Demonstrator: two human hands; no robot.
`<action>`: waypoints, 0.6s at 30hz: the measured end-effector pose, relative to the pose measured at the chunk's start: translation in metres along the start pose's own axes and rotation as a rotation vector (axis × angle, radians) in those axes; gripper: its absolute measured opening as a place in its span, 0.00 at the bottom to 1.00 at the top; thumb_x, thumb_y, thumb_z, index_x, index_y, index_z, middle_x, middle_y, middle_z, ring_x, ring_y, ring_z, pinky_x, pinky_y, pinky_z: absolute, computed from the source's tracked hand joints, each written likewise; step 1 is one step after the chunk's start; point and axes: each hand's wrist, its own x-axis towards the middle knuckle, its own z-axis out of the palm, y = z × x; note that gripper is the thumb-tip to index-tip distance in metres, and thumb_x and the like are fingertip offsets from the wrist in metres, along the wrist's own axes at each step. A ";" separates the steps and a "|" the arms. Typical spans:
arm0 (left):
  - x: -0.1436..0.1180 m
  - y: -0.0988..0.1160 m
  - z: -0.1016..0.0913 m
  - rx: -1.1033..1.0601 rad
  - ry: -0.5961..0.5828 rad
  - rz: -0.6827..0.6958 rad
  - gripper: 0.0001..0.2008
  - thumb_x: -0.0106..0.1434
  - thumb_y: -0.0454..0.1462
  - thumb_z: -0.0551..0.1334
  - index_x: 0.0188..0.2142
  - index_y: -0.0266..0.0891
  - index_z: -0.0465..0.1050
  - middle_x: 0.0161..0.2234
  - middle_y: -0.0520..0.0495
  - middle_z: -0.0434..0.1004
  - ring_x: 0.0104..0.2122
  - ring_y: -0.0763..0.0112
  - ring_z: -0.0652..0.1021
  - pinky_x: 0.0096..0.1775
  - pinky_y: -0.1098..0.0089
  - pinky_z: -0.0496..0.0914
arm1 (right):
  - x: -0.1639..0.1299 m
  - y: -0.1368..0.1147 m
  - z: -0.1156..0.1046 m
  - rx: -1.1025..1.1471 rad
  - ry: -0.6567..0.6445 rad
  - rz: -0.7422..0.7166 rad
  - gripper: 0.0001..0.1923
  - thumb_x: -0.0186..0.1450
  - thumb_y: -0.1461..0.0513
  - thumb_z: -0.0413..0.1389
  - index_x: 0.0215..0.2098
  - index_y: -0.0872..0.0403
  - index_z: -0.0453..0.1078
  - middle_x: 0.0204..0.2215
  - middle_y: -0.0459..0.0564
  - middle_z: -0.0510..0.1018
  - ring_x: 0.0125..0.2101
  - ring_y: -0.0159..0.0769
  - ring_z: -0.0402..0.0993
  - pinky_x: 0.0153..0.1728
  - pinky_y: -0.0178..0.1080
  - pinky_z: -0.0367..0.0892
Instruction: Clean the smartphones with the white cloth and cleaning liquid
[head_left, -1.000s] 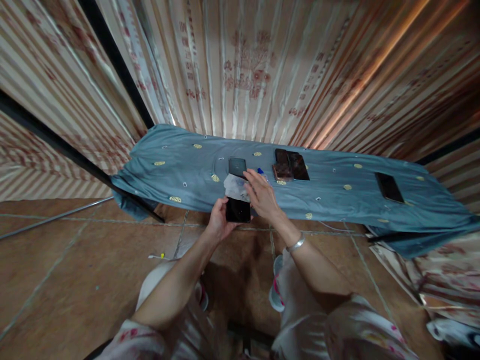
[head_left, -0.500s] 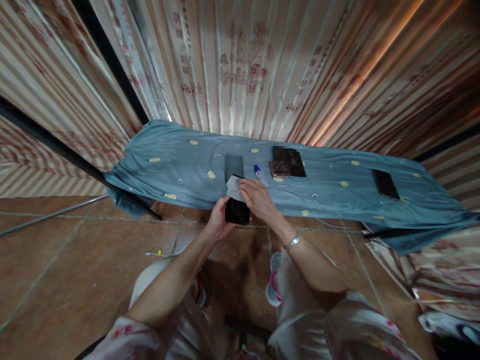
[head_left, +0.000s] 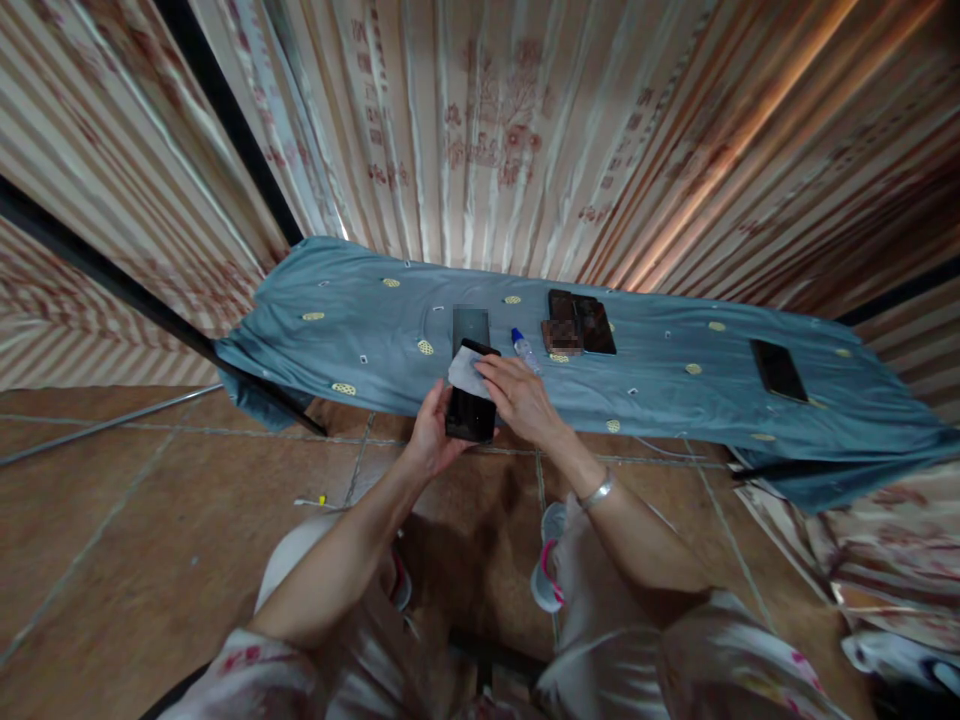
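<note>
My left hand [head_left: 429, 436] grips the black phone [head_left: 471, 405] above the near edge of the blue-covered table [head_left: 675, 395]. My right hand [head_left: 517, 395] has slid the white cloth [head_left: 466, 372], pinched in its fingers, up to the phone's top end since a second ago; wiping looks underway. The cloth hides that corner, and the stacked phones [head_left: 577, 325] behind are blurred.

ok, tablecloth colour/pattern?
Blue-grey tablecloth with small yellow oval motifs, seen in the head view.

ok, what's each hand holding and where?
Left hand grips the black phone by its lower left edge; right hand presses a white wipe on its top.
</note>
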 end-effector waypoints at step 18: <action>0.009 -0.015 -0.001 0.172 0.136 0.113 0.10 0.64 0.39 0.56 0.36 0.37 0.75 0.29 0.46 0.79 0.31 0.65 0.79 0.34 0.65 0.75 | -0.004 -0.012 0.010 -0.107 -0.064 -0.097 0.24 0.71 0.67 0.41 0.63 0.56 0.62 0.64 0.57 0.63 0.59 0.46 0.60 0.60 0.51 0.62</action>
